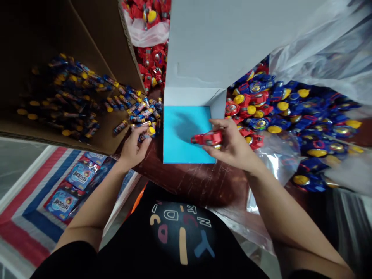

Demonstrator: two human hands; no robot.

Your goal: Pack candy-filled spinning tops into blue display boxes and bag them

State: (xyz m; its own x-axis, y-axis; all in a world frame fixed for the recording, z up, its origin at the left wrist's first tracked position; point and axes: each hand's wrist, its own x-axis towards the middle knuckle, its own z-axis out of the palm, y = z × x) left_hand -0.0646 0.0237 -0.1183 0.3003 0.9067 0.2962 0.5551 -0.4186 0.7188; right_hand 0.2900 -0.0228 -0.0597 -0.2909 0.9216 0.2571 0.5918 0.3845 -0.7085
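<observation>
My right hand (232, 141) grips a red plastic toy (207, 138) with dark and silvery parts, above the bright blue panel (174, 151) in the middle. A shadow falls on the panel to the left of the toy. At the edge of a pile of small blue tubes (145, 110), my left hand (135, 145) is closed, thumb and fingers around one yellow-capped tube (150, 132). Part of that tube is hidden by the fingers.
An open cardboard box (107, 133) on the left spills more tubes. Red toys (154, 58) lie behind; red and blue toys (308, 104) heap on the right beside clear plastic. A white cardboard wall (203, 46) rises behind the panel. Printed packs (80, 174) sit lower left.
</observation>
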